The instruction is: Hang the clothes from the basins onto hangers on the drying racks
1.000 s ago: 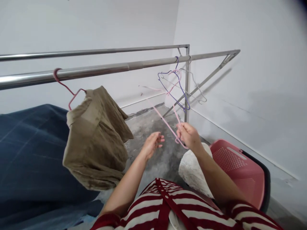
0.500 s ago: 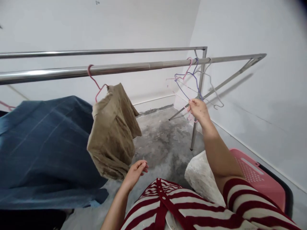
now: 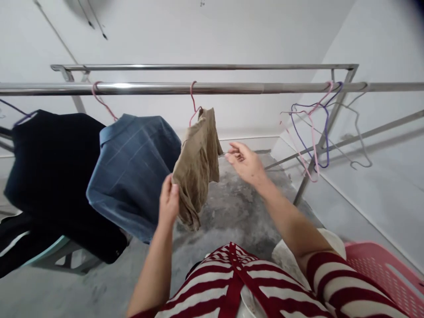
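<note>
A brown shirt [image 3: 195, 170] hangs from a pink hanger [image 3: 193, 97] on the front rail. My left hand [image 3: 169, 201] is closed on the shirt's left edge, fingertips at the cloth. Just right of the shirt, my right hand [image 3: 247, 164] is in the air with its fingers curved and apart, holding nothing. Behind my left hand hangs a blue shirt [image 3: 135, 163] with faint lines. Farther left is a black garment [image 3: 56, 172] on a dark purple hanger.
The metal clothes rack [image 3: 232, 88] spans the view. Bare hangers, among them a purple hanger [image 3: 327, 132] and a grey hanger [image 3: 359, 132], hang at the right. A pink basket [image 3: 371, 256] stands low right beside a whitish block [image 3: 288, 256]. A stool [image 3: 62, 256] is at lower left.
My right hand has let go of the bare hangers and moved left towards the brown shirt. My left hand has come up and taken the shirt's edge. The view has turned left.
</note>
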Motion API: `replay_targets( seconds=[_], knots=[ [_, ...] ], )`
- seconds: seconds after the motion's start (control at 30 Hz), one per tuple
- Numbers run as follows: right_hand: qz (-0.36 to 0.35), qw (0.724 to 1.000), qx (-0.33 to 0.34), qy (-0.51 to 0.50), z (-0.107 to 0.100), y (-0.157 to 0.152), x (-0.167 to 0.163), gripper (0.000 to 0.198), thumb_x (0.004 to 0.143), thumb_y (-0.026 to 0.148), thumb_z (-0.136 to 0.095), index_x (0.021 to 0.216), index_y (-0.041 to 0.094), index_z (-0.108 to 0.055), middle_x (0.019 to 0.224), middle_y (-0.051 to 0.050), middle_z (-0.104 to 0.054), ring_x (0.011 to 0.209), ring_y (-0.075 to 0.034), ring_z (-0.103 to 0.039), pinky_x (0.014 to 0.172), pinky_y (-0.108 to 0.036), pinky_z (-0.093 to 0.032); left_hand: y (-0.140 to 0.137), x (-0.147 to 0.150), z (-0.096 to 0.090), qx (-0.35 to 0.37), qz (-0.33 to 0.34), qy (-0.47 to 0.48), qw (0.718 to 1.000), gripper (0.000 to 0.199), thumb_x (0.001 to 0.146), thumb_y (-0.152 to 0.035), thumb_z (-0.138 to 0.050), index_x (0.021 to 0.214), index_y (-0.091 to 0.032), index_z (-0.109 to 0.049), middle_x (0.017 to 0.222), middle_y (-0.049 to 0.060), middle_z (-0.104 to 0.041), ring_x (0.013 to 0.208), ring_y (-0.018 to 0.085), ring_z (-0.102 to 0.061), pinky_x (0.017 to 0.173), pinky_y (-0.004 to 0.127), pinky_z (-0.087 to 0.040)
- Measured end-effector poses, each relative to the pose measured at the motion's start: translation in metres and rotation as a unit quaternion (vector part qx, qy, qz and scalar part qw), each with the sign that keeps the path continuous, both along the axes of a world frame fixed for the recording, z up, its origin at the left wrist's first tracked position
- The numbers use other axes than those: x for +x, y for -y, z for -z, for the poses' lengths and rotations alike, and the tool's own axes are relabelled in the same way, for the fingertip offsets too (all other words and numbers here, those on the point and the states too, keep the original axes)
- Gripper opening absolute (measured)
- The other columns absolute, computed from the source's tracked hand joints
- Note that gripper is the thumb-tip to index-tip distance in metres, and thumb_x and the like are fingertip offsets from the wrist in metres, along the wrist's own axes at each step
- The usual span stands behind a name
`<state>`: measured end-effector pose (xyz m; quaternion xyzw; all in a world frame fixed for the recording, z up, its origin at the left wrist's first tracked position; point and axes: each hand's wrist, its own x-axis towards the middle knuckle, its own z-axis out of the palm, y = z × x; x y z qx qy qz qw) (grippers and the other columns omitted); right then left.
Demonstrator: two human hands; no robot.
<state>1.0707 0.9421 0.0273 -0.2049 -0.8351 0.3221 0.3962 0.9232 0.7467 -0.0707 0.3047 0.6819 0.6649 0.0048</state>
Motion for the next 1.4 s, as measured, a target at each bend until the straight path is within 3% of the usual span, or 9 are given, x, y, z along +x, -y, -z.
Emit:
replay_targets(
  seconds=[0.17, 0.33, 0.47, 0.63, 0.8, 0.93, 1.17, 1.3, 1.4],
  knots=[
    [-0.053, 0.995, 0.019, 0.087, 0.003, 0.021, -0.022, 0.068, 0.078, 0.044, -0.059, 0.138, 0.019, -0.037, 0.119, -0.013, -0.059, 0.088, -0.021, -0.063, 0.073, -0.033, -0.051, -0.031, 0.058, 0.024, -0.067, 0.228, -0.063, 0.969, 0.057, 0.085, -0.044, -0.052, 0.134, -0.018, -0.043, 0.138, 0.014, -0.049, 0.127, 0.026, -0.046, 0.107, 0.044, -0.037],
    [0.049, 0.979, 0.054, 0.189, -0.006, 0.003, -0.017, 0.047, 0.084, 0.030, -0.047, 0.129, 0.018, -0.049, 0.100, -0.012, -0.067, 0.084, -0.024, -0.062, 0.073, -0.035, -0.046, -0.036, 0.069, 0.001, -0.066, 0.380, -0.133, 0.913, 0.042, 0.087, -0.035, -0.053, 0.125, -0.019, -0.054, 0.134, 0.013, -0.053, 0.125, 0.023, -0.048, 0.105, 0.041, -0.040],
    [0.117, 0.977, 0.074, 0.160, -0.021, -0.015, -0.017, 0.025, 0.085, 0.028, -0.044, 0.094, 0.020, -0.066, 0.082, -0.006, -0.068, 0.069, -0.018, -0.058, 0.063, -0.027, -0.040, -0.038, 0.040, -0.017, -0.039, 0.296, -0.078, 0.951, 0.028, 0.089, -0.033, -0.050, 0.105, -0.017, -0.066, 0.109, 0.011, -0.067, 0.104, 0.020, -0.062, 0.094, 0.036, -0.048],
    [0.163, 0.981, 0.073, 0.072, -0.031, -0.018, -0.004, 0.023, 0.084, 0.033, -0.046, 0.085, 0.019, -0.065, 0.069, -0.003, -0.064, 0.062, -0.016, -0.054, 0.056, -0.025, -0.034, -0.039, 0.016, -0.026, 0.008, 0.202, -0.011, 0.979, 0.026, 0.088, -0.035, -0.051, 0.099, -0.018, -0.068, 0.098, 0.007, -0.071, 0.095, 0.018, -0.064, 0.088, 0.033, -0.050],
    [0.165, 0.985, 0.044, 0.041, -0.024, -0.005, 0.033, 0.024, 0.083, 0.036, -0.049, 0.086, 0.018, -0.064, 0.069, -0.002, -0.065, 0.062, -0.015, -0.056, 0.060, -0.024, -0.038, -0.058, 0.017, -0.032, 0.036, 0.188, 0.008, 0.982, 0.033, 0.089, -0.038, -0.047, 0.107, -0.018, -0.065, 0.106, 0.010, -0.069, 0.100, 0.021, -0.064, 0.086, 0.035, -0.052],
    [0.166, 0.985, 0.028, 0.038, -0.009, 0.007, 0.066, 0.026, 0.084, 0.039, -0.051, 0.088, 0.017, -0.064, 0.069, -0.001, -0.065, 0.062, -0.014, -0.057, 0.060, -0.023, -0.040, -0.094, 0.018, -0.037, 0.030, 0.193, -0.103, 0.975, 0.043, 0.090, -0.038, -0.043, 0.125, -0.017, -0.053, 0.131, 0.013, -0.056, 0.123, 0.022, -0.051, 0.106, 0.039, -0.039],
    [0.147, 0.984, 0.057, 0.083, 0.024, 0.006, 0.121, 0.025, 0.083, 0.038, -0.053, 0.089, 0.017, -0.066, 0.064, 0.000, -0.063, 0.055, -0.011, -0.055, 0.056, -0.022, -0.042, -0.141, -0.008, -0.035, -0.104, -0.009, -0.194, 0.975, 0.076, 0.081, -0.034, -0.053, 0.142, -0.003, -0.021, 0.152, 0.025, -0.017, 0.143, 0.031, -0.010, 0.115, 0.048, -0.015],
    [0.119, 0.983, 0.081, 0.109, 0.037, 0.002, 0.146, 0.022, 0.084, 0.036, -0.052, 0.085, 0.020, -0.066, 0.063, 0.000, -0.064, 0.054, -0.012, -0.057, 0.057, -0.023, -0.045, -0.140, -0.006, -0.035, -0.221, -0.003, -0.235, 0.947, 0.071, 0.076, -0.021, -0.054, 0.140, -0.006, -0.027, 0.147, 0.026, -0.029, 0.139, 0.034, -0.024, 0.110, 0.053, -0.022],
    [0.123, 0.983, 0.076, 0.117, 0.042, 0.001, 0.162, 0.019, 0.083, 0.036, -0.053, 0.084, 0.024, -0.067, 0.072, -0.002, -0.068, 0.059, -0.014, -0.059, 0.060, -0.026, -0.047, -0.132, 0.004, -0.039, -0.267, 0.017, -0.297, 0.917, 0.047, 0.082, -0.024, -0.052, 0.128, -0.016, -0.047, 0.133, 0.018, -0.051, 0.125, 0.032, -0.044, 0.105, 0.055, -0.026]
  ],
)
